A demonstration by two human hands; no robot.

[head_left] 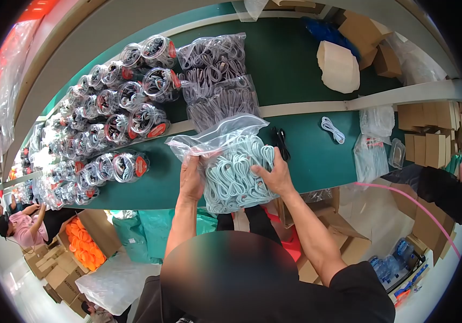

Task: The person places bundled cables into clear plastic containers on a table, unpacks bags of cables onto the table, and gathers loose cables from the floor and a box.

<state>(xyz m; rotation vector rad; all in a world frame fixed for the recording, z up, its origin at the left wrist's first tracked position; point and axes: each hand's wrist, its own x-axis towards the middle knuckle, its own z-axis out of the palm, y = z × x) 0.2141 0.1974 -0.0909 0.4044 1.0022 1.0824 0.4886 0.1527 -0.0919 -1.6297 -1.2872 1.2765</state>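
Note:
Between my hands is a clear plastic bag packed with coiled light-blue cables, held over the front edge of the green table. My left hand grips the bag's left side, fingers partly hidden behind it. On the right side, my right hand holds it with the thumb in front and the fingers mostly out of sight. The bag's loose upper end folds toward the left. Just behind it lie a black cable and, farther right, a coiled white cable.
Clear jars of cables with red labels stand in rows at left. Bags of grey cables lie on the back shelf. Cardboard boxes stack at right; a box of orange items sits lower left. A person in pink sits far left.

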